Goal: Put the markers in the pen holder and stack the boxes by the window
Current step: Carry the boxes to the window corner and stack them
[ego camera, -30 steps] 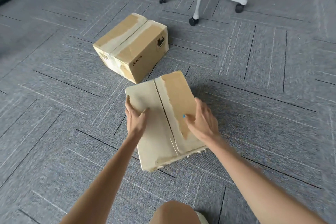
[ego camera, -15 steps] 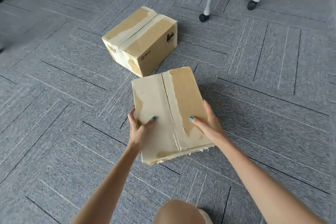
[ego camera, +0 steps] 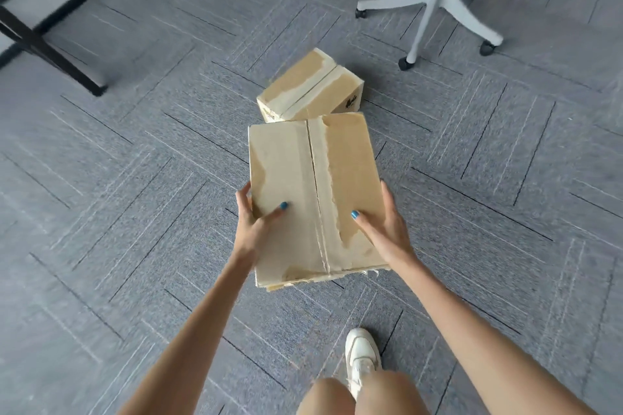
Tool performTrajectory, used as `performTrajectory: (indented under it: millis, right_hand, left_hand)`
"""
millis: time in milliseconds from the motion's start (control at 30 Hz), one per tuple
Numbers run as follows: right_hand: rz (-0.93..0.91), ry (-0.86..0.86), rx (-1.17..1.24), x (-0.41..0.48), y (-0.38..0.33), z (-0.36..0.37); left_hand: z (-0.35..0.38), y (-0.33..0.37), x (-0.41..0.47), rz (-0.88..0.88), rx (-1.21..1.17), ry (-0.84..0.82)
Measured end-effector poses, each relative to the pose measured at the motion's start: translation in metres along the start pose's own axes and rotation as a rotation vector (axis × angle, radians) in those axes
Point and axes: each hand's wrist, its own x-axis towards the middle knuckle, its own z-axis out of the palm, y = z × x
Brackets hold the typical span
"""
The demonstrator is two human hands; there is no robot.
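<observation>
I hold a worn cardboard box (ego camera: 313,192) with torn tape up off the grey carpet, long side pointing away from me. My left hand (ego camera: 254,222) grips its left edge, thumb on top and fingers wrapped under. My right hand (ego camera: 384,226) grips the right edge the same way. A second cardboard box (ego camera: 310,87) with a small black logo on its side sits on the floor just beyond, partly hidden by the held box's far end. No markers or pen holder are in view.
A white swivel chair base (ego camera: 435,7) on castors stands at the back right. A black desk frame leg (ego camera: 43,47) crosses the upper left. My white shoe (ego camera: 362,357) and knees are at the bottom. Grey carpet tiles (ego camera: 135,212) lie all around.
I have lifted the near box off the carpet and stood up with it. The view has risen and swung, so the chair and a desk leg now show and the far box looks smaller.
</observation>
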Motion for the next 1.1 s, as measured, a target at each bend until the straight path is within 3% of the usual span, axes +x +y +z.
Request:
performTrajectory:
  millis: [233,600,800,1100]
  right_hand:
    - [0.000,-0.056,0.073,-0.064,-0.179,-0.028]
    - [-0.127,-0.213,0.111,-0.122,-0.411,-0.031]
    - [-0.279,-0.325,0.080,-0.144,-0.496,0.005]
    - [-0.405,-0.580,0.007,-0.212,-0.595,0.134]
  left_hand:
    - [-0.070,0.165,-0.093,0.034,0.215,0.210]
    - [-0.190,0.349,-0.209,0.129,0.105,0.369]
    - [-0.256,0.395,-0.273,0.210,0.024,0.529]
    - [-0.396,0.384,-0.373,0.192,-0.025,0.857]
